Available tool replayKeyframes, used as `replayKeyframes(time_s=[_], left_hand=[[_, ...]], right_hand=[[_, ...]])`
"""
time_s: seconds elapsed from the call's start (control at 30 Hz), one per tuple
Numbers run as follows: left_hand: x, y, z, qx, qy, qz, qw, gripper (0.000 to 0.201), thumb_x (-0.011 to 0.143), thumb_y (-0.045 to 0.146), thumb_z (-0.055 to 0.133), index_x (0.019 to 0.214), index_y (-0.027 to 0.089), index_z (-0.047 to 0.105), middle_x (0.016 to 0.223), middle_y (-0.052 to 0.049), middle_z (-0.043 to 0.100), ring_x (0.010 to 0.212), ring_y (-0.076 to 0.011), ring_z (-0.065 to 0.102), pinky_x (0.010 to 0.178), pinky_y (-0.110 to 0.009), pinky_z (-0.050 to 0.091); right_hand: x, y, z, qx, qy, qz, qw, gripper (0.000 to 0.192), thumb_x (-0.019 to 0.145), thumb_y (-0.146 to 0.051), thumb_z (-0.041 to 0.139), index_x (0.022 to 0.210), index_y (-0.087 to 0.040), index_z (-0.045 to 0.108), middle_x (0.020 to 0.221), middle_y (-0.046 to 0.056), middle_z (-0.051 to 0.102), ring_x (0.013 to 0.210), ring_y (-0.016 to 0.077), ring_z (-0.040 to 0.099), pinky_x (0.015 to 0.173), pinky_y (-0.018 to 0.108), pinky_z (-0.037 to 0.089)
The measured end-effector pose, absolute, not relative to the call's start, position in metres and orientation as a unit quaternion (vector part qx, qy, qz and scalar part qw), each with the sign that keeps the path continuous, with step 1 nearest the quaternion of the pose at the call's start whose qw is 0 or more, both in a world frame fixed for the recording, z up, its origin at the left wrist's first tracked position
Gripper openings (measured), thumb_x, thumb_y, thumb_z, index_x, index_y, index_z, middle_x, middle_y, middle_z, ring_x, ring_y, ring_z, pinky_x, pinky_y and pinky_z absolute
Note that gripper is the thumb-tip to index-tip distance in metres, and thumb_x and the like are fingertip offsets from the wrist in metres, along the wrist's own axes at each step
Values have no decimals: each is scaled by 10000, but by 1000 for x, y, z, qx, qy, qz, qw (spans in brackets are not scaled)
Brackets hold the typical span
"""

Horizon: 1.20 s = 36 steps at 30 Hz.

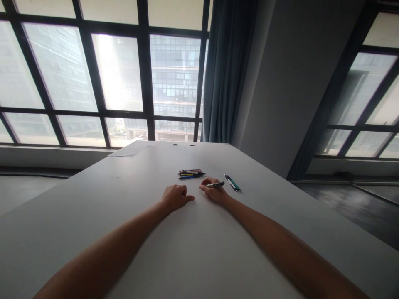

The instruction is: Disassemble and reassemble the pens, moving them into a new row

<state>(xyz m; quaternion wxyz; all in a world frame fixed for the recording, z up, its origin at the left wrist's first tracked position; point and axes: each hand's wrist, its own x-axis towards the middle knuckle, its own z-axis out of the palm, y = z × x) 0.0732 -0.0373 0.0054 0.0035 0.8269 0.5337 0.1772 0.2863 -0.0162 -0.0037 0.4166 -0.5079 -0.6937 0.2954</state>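
Note:
My right hand (213, 190) is closed around a dark patterned pen (215, 184), held as for writing. The pen's back end points right, while its tip is hidden by my fingers. Level with it on the left, my left hand (175, 196) rests on the white table (174, 261), fingers curled in and thumb stretched to the right; I see nothing in it. Just beyond both hands lies a small pile of pens (190, 174) in several colours, blue and yellow among them. To the right of my right hand, a white pen (230, 182) and a green pen (235, 184) lie side by side.
A sheet of paper (124, 152) lies at the table's far left edge. Two dark round spots (192, 145) mark the far end. Beyond stand large windows (120, 74), a blue curtain (226, 74) and a grey pillar (286, 83).

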Motion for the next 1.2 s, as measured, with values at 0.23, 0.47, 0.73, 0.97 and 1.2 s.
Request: replayKeyframes(time_s=[0.23,0.47,0.73,0.97,1.2], left_hand=[[73,-36,4,828,533,176,3,418,766,634,558,771,223,638,786,-33,690,759,-198,625,648,-271,392],[73,-37,5,828,531,179,5,426,763,636,561,764,217,635,774,-37,686,751,-205,630,626,-274,388],[73,-37,6,829,531,175,8,422,768,632,556,767,218,637,769,-34,681,750,-202,626,634,-273,398],[72,-40,7,863,457,214,9,481,815,603,545,1131,242,583,917,-37,671,845,-199,626,750,-290,451],[72,-47,12,953,244,167,-61,513,919,571,377,1337,287,465,1121,-85,623,986,-206,596,835,-289,459]], right_hand=[[283,-16,-2,-510,-678,351,396,81,727,-164,586,663,-164,537,547,-14,615,432,86,531,416,172,382],[282,-18,-3,-501,-693,333,396,70,713,-147,571,650,-165,547,540,-20,610,448,88,531,440,172,401],[282,-15,-7,-489,-710,324,389,121,788,-272,605,761,-156,586,669,14,668,457,83,536,445,176,409],[279,-21,-8,-477,-769,130,405,316,936,-415,448,1015,-171,632,821,64,707,717,182,662,660,274,505],[274,-30,-7,-491,-798,-27,348,576,850,-203,537,1409,-208,399,1243,85,606,1045,230,605,890,341,470]])
